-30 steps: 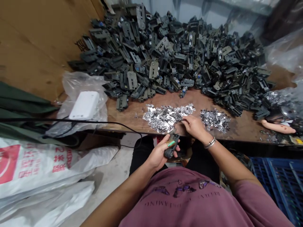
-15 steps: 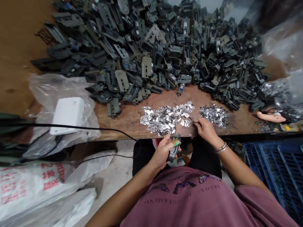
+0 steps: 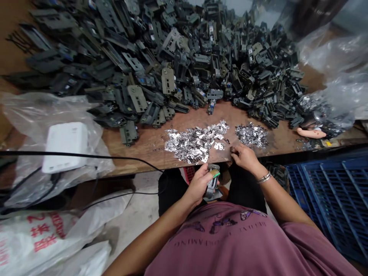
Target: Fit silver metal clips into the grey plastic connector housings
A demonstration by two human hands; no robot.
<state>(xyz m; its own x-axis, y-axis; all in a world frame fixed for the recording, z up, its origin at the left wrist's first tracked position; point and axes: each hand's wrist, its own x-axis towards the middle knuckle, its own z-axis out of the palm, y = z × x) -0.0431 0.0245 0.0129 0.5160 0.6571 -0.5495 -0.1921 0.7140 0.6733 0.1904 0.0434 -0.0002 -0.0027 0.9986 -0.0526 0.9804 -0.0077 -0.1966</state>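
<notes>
My left hand (image 3: pixel 199 184) is closed around a grey metal housing (image 3: pixel 213 185), just below the bench edge. A yellow-brown wrap with a green edge covers its thumb. My right hand (image 3: pixel 246 158), with a silver bangle on its wrist, is at the bench edge. Its thumb and fingertips are pinched at a small dark metal piece (image 3: pixel 232 150), too small to name. Left of these fingers lie a few loose shiny plates (image 3: pixel 219 146) and a heap of small silvery metal plates (image 3: pixel 192 143). A second heap of smaller metal pieces (image 3: pixel 252 135) lies beyond the hand.
A large pile of dark grey metal housings (image 3: pixel 161 57) covers the back of the bench (image 3: pixel 143 153). At left, a white box (image 3: pixel 66 143) rests on clear plastic, with a black cable (image 3: pixel 120 156) running across. Blue plastic crates (image 3: pixel 330 191) stand at lower right.
My right hand has drawn slightly back toward the bench edge, its fingertips still pinched. My left hand keeps the housing, which is turned a little. The whole view has shifted.
</notes>
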